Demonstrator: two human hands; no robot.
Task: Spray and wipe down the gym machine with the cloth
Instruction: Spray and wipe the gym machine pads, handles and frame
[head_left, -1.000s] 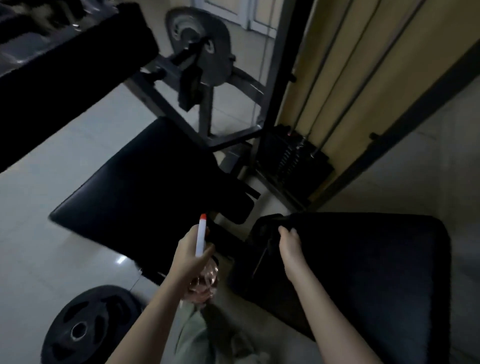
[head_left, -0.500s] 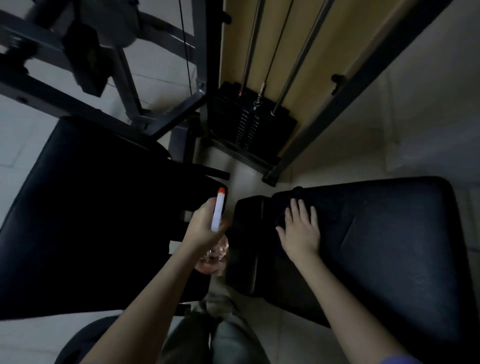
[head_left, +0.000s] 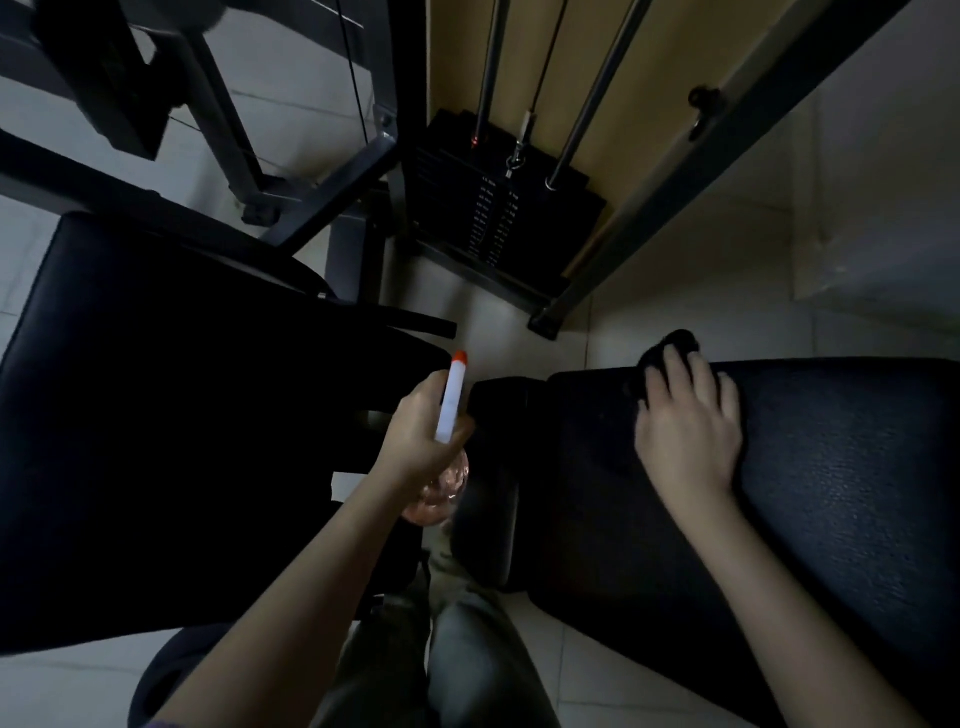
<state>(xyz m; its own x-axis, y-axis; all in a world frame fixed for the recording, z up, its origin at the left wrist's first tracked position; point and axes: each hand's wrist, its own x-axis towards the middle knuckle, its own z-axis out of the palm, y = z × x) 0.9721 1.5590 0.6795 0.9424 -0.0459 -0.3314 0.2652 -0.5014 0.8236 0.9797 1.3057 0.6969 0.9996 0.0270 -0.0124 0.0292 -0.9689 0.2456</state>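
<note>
The left hand (head_left: 415, 436) holds a spray bottle (head_left: 451, 400) upright. Its fingers are curled around the neck, below the white head with the orange tip, and the clear pinkish body hangs under the palm. The bottle is in the gap between two black padded seats of the gym machine (head_left: 332, 192).

The right hand (head_left: 685, 431) lies flat on a dark cloth (head_left: 675, 343) at the far edge of the right seat pad (head_left: 831, 467). Its fingers (head_left: 675, 374) are straight and a little spread, pressing the cloth down. The left seat pad (head_left: 182, 415) is beside the bottle. The weight stack (head_left: 493, 208) stands behind, on the pale tiled floor (head_left: 649, 312).
</note>
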